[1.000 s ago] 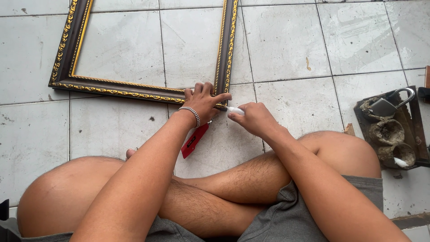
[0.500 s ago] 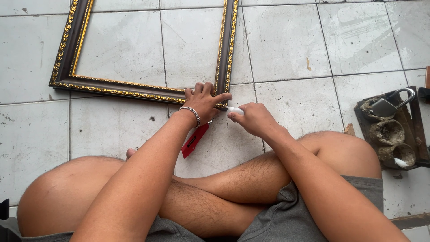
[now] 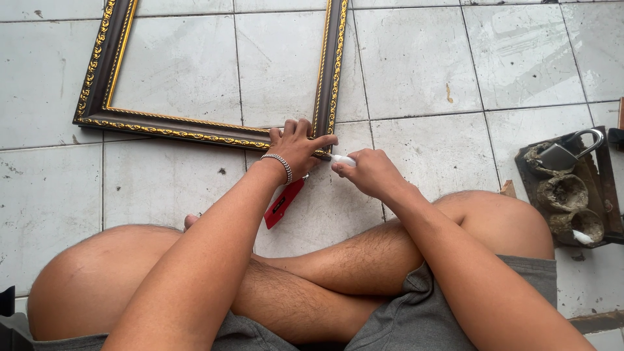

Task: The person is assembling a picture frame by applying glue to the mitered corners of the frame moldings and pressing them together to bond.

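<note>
A dark picture frame (image 3: 214, 127) with gilt moulding lies flat on the tiled floor (image 3: 422, 71), open in the middle so bare tile shows through; nothing sits inside it. Its left and lower rails are in view, and its upper part runs out past the top edge of the picture.

At the frame's near right corner the left hand (image 3: 296, 144) presses down, fingers curled over the rail, the grip closed on the wood; a beaded bracelet (image 3: 278, 164) circles the wrist. Just below that wrist a red flat tool (image 3: 283, 203) lies on the floor, touching nothing but tile.

Just beside the corner, the right hand (image 3: 367, 172) has its grip shut around a small white tube (image 3: 342, 159) whose tip points at the frame corner and seems to meet it.

Crossed bare legs fill the lower picture, hemming in the room near the body; open tile lies to the right of the frame.

Far right, a dark shallow tray (image 3: 608, 188) holds a metal padlock (image 3: 569, 153) and crusted, lumpy pieces (image 3: 564, 194) whose kind I cannot tell. The tiles are pale grey, scuffed and spotted.
</note>
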